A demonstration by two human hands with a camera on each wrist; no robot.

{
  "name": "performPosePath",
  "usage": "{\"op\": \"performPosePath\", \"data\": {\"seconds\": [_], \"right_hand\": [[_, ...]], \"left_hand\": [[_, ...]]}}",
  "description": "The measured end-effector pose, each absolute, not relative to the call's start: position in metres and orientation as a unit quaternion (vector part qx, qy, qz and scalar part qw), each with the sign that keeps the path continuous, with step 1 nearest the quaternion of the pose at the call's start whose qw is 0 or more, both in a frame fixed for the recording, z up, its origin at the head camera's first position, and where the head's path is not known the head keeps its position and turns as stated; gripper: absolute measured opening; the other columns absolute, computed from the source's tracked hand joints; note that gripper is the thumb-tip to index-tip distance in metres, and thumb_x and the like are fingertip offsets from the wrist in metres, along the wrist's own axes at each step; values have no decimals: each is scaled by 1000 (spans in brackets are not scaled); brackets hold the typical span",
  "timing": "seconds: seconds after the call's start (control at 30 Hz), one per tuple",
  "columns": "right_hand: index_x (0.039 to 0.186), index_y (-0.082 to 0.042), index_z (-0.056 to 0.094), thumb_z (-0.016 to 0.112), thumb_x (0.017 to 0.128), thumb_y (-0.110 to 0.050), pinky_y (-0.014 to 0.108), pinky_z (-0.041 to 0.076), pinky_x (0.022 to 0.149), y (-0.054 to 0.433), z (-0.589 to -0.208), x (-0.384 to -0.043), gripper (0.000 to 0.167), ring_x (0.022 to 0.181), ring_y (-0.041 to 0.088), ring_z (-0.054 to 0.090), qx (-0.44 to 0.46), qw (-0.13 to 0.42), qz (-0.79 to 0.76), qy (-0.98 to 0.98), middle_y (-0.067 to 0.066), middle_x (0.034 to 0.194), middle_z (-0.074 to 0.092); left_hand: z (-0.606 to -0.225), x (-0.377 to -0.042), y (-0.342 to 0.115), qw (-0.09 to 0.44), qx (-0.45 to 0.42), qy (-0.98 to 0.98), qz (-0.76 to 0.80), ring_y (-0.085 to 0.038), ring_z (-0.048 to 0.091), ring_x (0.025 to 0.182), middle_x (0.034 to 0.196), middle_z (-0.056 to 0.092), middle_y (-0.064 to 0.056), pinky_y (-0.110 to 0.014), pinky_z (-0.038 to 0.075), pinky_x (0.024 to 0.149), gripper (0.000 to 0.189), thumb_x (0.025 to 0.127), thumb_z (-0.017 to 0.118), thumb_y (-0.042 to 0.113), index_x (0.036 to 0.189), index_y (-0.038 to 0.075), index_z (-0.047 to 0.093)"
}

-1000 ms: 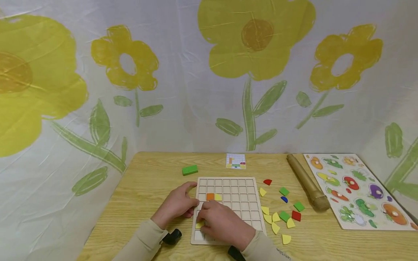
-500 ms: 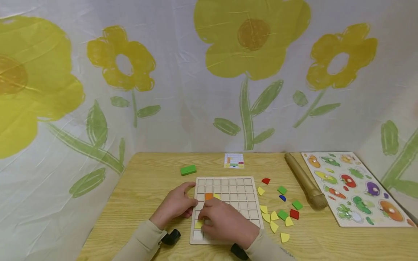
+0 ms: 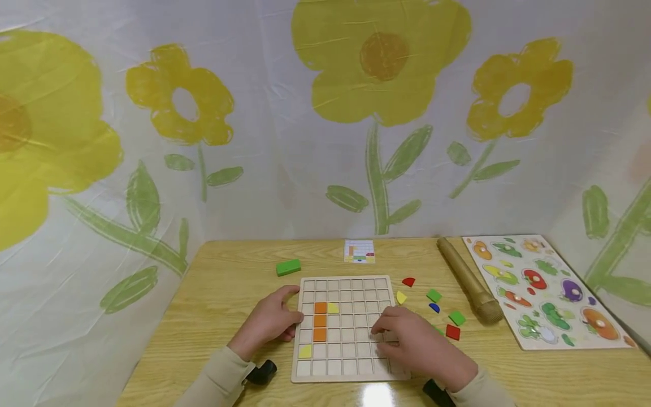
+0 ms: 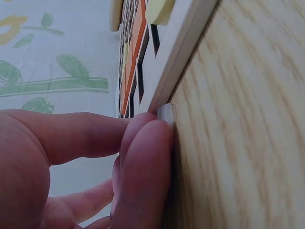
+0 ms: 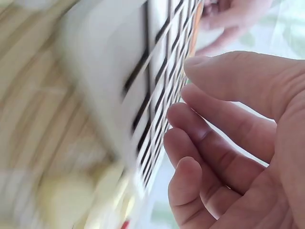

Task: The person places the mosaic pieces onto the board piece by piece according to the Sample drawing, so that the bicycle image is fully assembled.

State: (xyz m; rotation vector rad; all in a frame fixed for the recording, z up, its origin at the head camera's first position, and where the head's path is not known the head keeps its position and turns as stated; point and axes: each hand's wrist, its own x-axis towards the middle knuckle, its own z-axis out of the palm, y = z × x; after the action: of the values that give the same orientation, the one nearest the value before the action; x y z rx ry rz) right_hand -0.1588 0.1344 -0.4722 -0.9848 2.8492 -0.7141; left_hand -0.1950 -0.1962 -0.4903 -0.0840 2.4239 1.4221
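A wooden grid board (image 3: pixel 350 351) lies on the table. Three orange square tiles (image 3: pixel 320 320) stand in a column in its cells. A yellow quarter-circle tile (image 3: pixel 333 308) is beside the top one, and another yellow tile (image 3: pixel 305 351) sits lower left. My left hand (image 3: pixel 269 317) pinches the board's left edge; in the left wrist view its fingertips (image 4: pixel 145 157) are right at that edge. Over the board's right side, my right hand (image 3: pixel 414 342) hovers with fingers loosely bent. Nothing shows between the thumb and fingers of my right hand (image 5: pixel 224 138).
Right of the board lie loose tiles: green (image 3: pixel 434 295), blue (image 3: pixel 434 308), red (image 3: pixel 452 332) and yellow (image 3: pixel 401 297). Several are hidden behind my right hand. A pattern card (image 3: pixel 359 251) and a green block (image 3: pixel 288 267) lie behind. A gold microphone (image 3: pixel 470 282) and vegetable puzzle (image 3: pixel 513 311) are farther right.
My right hand has moved right, away from the board's left columns, uncovering two orange tiles below the top one. My left hand keeps its hold on the edge. The head view has shifted slightly.
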Motion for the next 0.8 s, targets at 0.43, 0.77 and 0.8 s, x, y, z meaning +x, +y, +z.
{"op": "performPosePath", "data": {"seconds": [0.43,0.77,0.8], "right_hand": [[111,-18,80,82,95,-16,30,61,81,196,-473,-158,17,98,12,69,-276,19,-220,936,-9,109,71],[109,-26,79,84,95,-22,44,63,96,219,-480,-146,16,117,25,71,-252,3,-198,947,-12,115,74],[109,-26,79,84,94,-22,43,63,95,220,-480,-146,16,116,24,71,-252,1,-199,947,-12,115,74]], "left_hand": [[-490,-196,-197,163,-24,855,492,-17,64,56,70,68,-9,-31,61,55,73,96,75,10,163,12,45],[-490,-196,-197,164,-25,854,493,-17,64,56,70,68,-9,-31,61,56,73,96,75,10,163,12,45],[-490,-196,-197,163,-27,854,492,-17,64,56,71,68,-9,-32,61,56,73,96,75,10,163,12,45]]}}
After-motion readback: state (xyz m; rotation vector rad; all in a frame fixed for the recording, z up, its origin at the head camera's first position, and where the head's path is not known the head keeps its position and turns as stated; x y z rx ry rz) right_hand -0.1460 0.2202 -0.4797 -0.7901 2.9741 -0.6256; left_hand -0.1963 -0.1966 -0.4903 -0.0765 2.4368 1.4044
